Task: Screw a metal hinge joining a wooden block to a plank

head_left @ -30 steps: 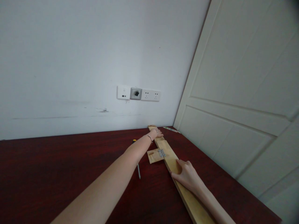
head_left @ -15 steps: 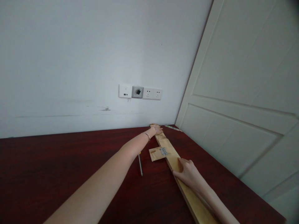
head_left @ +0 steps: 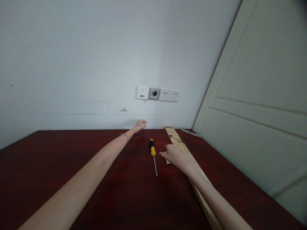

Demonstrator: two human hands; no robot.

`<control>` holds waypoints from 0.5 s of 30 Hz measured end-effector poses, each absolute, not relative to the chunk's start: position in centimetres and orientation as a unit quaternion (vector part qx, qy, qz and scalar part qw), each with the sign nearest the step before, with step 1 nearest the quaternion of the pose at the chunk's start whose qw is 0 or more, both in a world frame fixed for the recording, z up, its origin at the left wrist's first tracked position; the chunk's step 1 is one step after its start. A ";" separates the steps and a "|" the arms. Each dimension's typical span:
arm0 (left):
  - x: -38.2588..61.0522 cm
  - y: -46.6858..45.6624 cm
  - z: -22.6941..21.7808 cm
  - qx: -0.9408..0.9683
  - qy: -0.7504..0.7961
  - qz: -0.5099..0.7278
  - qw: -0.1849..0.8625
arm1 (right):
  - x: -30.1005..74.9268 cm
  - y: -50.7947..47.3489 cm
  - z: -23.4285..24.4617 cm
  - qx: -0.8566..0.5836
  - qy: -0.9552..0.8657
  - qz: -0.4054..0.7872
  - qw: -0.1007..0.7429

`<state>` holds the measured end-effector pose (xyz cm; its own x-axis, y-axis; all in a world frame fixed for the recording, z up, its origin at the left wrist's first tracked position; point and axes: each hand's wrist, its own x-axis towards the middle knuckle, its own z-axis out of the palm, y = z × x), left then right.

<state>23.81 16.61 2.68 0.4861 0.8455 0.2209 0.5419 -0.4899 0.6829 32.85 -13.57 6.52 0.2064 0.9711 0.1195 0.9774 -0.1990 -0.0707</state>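
A long pale wooden plank (head_left: 175, 136) lies on the dark red table (head_left: 72, 159), running from the far wall toward me on the right. My right hand (head_left: 176, 155) hovers over its middle, fingers loosely curled and pointing left toward a screwdriver (head_left: 153, 154) with a yellow and black handle. It covers the small hinged block. My left hand (head_left: 141, 124) is stretched far out near the wall, off the plank, fingers loosely apart and holding nothing.
A white wall carries a row of sockets and a switch (head_left: 157, 94). A cream panelled door (head_left: 259, 105) stands along the table's right side. A thin strip (head_left: 190, 133) lies at the back right corner.
My left hand has left the plank's far end and moved left toward the wall. My right hand has lifted off the plank and shifted left toward the screwdriver. The view has swung left.
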 end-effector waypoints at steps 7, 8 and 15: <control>14.3 17.0 0.9 0.742 0.512 0.298 0.315 | 28.8 -7.9 4.2 -0.747 -0.663 -0.018 0.045; 13.2 16.9 0.8 0.741 0.515 0.294 0.316 | 28.6 -7.6 4.0 -0.745 -0.665 -0.016 0.042; 6.5 15.0 1.2 0.778 0.503 0.228 0.300 | 28.5 -6.8 3.1 -0.750 -0.660 -0.019 0.043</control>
<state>6.50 15.03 1.23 0.3905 0.9191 0.0536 0.6452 -0.3147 0.6962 28.53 -6.82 3.11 0.1283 0.9880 0.0856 0.9914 -0.1254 -0.0386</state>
